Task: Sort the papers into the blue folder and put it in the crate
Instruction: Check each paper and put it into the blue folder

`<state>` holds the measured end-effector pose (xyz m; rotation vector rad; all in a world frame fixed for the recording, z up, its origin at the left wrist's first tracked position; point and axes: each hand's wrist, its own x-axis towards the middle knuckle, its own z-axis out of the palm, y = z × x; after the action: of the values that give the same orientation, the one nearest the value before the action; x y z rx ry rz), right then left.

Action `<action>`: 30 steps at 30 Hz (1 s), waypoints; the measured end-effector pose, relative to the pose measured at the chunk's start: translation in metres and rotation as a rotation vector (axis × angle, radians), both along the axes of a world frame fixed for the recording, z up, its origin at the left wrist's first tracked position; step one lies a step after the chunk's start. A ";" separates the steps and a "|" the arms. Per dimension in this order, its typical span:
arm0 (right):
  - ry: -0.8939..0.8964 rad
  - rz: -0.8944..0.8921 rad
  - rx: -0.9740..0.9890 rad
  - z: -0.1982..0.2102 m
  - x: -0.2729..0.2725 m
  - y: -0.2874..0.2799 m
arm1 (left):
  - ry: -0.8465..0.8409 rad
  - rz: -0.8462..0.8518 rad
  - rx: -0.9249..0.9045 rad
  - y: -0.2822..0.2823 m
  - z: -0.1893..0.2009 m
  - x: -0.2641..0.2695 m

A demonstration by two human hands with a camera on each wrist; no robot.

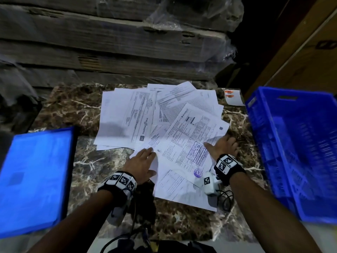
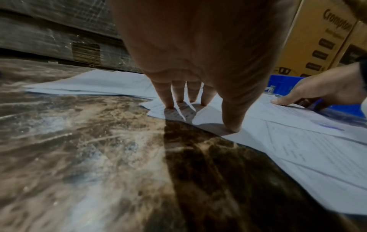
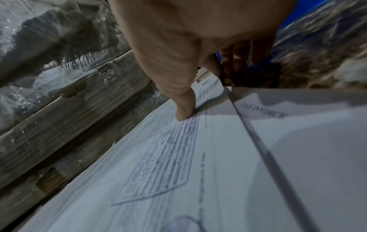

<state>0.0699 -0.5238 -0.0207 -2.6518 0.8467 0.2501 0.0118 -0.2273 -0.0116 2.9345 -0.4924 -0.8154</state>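
Several white printed papers (image 1: 164,121) lie fanned out on the brown marble table (image 1: 87,110). The blue folder (image 1: 34,176) lies flat at the table's left. The blue plastic crate (image 1: 295,152) stands at the right. My left hand (image 1: 144,161) lies flat on the papers' near left edge, fingertips (image 2: 170,105) and thumb pressing down. My right hand (image 1: 224,145) rests spread on the right side of the stamped sheet (image 3: 158,164), its thumb (image 3: 182,114) touching the paper. Neither hand grips anything.
Stacked flat cartons wrapped in plastic film (image 1: 109,42) rise behind the table. A brown cardboard box (image 1: 300,57) stands at the back right. A small white slip with orange marks (image 1: 234,97) lies at the far right corner. Cables hang at the near edge.
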 end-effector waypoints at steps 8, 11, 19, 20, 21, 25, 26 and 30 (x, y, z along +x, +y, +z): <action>-0.115 -0.047 0.146 0.001 0.004 -0.002 | 0.019 0.002 -0.011 -0.001 0.008 0.001; -0.159 -0.153 0.285 0.003 0.006 -0.002 | 0.019 -0.010 -0.014 -0.002 0.010 0.001; -0.236 -0.250 0.505 0.015 0.004 -0.001 | 0.078 -0.053 -0.037 0.004 0.013 0.006; -0.238 -0.242 0.529 0.016 0.001 -0.001 | 0.087 -0.041 -0.060 0.004 0.013 0.007; -0.248 -0.243 0.554 0.016 -0.002 0.000 | 0.097 -0.017 -0.095 0.005 0.013 0.009; -0.401 -0.394 0.789 0.022 -0.016 0.007 | 0.119 0.234 -0.389 0.007 0.024 0.014; -0.431 -0.438 0.861 0.024 -0.019 0.009 | 0.119 0.337 -0.487 0.007 0.027 0.016; -0.535 -0.544 1.074 0.034 -0.031 0.017 | 0.203 0.804 -0.965 0.013 0.036 0.023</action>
<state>0.0391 -0.5064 0.0129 -1.3357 0.8588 -0.1277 0.0350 -0.2144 0.0240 1.8505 0.2640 -0.5172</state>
